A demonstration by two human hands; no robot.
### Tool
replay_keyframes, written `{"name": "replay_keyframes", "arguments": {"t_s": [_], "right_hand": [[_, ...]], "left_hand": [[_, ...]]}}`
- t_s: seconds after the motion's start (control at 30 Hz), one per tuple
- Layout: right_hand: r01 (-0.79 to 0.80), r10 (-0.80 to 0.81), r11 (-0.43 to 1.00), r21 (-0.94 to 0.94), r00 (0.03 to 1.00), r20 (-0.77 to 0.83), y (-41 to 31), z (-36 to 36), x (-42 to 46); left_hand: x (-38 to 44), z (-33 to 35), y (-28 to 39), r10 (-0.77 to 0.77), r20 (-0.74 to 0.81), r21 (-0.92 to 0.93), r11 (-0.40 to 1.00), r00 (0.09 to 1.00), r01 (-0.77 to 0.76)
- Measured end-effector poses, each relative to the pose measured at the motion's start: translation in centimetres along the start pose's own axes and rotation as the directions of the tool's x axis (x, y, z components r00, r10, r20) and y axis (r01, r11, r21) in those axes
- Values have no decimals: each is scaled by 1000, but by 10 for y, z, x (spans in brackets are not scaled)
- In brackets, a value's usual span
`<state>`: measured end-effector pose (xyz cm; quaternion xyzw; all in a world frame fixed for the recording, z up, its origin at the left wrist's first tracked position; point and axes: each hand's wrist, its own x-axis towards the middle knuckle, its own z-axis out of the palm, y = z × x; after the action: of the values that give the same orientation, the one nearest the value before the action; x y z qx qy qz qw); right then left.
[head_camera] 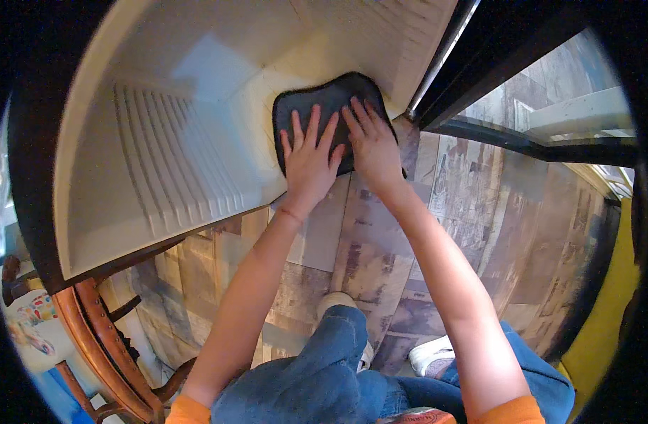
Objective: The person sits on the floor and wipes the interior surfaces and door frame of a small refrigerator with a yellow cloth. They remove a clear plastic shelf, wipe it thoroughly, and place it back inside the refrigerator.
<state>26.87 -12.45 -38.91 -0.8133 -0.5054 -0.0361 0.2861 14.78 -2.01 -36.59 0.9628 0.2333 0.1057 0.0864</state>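
A dark, flat pad (342, 95) with a black rim lies at the lower front edge of a white, ribbed plastic shell (249, 111). On the pad's left part rests my left hand (312, 153), palm down, its fingers spread. My right hand (371, 138) lies flat on the right part, its fingers slightly apart. Neither hand is closed around the pad. Part of the pad's front edge sticks out over the floor, and some of it is hidden under my hands. Ribs are moulded in the shell's left wall.
Wood-look planks (366, 254) cover the floor under my shoes. A black-framed glass door (493, 132) stands at the upper right. At the lower left is a brown chair with a studded edge (104, 339). Something yellow (602, 328) runs along the right side.
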Motion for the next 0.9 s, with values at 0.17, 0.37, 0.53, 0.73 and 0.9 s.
{"name": "replay_keyframes", "arguments": {"t_s": [0.17, 0.37, 0.53, 0.73, 0.9], "right_hand": [[64, -69, 993, 95, 996, 53, -27, 8, -22], [39, -37, 998, -42, 998, 53, -30, 17, 44], [42, -39, 994, -98, 999, 28, -12, 31, 67], [18, -15, 999, -37, 996, 83, -23, 5, 22], [32, -49, 995, 97, 984, 169, -26, -9, -20]], "left_hand": [[-37, -2, -19, -186, 8, 92, 979, 983, 184], [32, 6, -37, -303, -100, 135, 940, 948, 315], [50, 14, -49, -172, -124, 113, 976, 977, 186], [6, 3, -21, -93, -31, 94, 991, 995, 96], [-34, -4, -9, -139, 29, 91, 987, 990, 136]]}}
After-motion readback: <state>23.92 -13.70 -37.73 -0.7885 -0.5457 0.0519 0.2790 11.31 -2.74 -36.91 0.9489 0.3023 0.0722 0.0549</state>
